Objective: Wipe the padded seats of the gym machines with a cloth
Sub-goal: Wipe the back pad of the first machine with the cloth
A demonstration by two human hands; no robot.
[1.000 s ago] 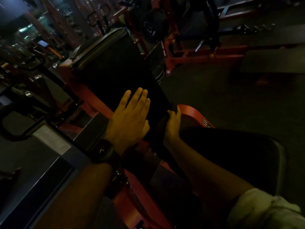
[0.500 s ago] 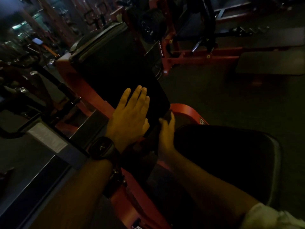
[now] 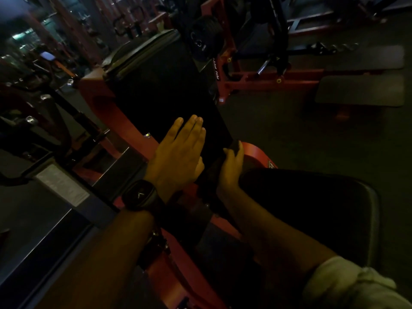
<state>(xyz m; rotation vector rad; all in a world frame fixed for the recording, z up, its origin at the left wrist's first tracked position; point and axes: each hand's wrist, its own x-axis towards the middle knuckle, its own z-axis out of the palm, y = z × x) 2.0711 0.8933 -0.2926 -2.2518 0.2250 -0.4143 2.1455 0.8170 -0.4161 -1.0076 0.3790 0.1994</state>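
The left grip, a bare hand, is lying flat with straight fingers on the lower part of the black padded backrest. The right grip is sitting just beside it at the backrest's bottom edge. Its thumb and fingers are curling around a dark cloth, which is hard to make out in the dim light. The black padded seat is lying just right of the right grip, touching that wrist.

A dark square wristwatch is showing on the left wrist and a white rolled sleeve on the right arm. The red steel frame is carrying both pads. A black round weight plate is hanging beyond the backrest.

The backrest is running lengthwise from the grips up and away to the left, tilted.
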